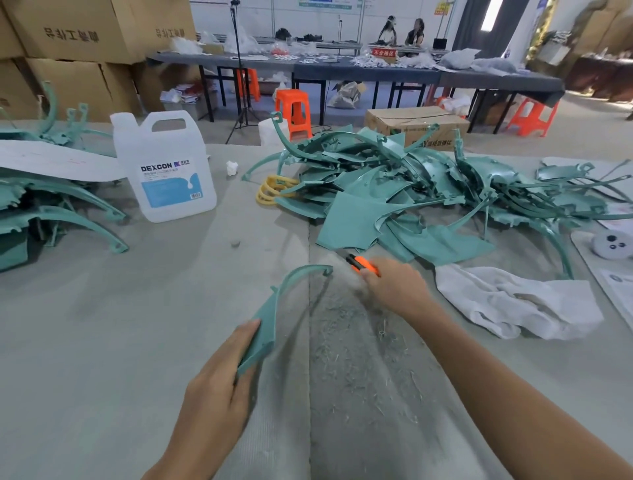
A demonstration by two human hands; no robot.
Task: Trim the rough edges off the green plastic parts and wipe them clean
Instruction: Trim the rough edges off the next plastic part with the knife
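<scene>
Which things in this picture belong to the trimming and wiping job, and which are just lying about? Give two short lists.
Job in hand:
green part, held by the left hand
orange knife, in the right hand
pile of green parts
white cloth
jug, probably for wiping

Lying about:
yellow rings
orange stool
cardboard box

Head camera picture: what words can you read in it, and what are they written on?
"DEXCON": label of the white jug.
"不合格区": red sign on the far table.
Dark characters on the stacked cardboard boxes: upside down, not readable.
Green print on the carton behind the green parts: partly hidden, unreadable.
Jug's small print and wall posters: too small.
</scene>
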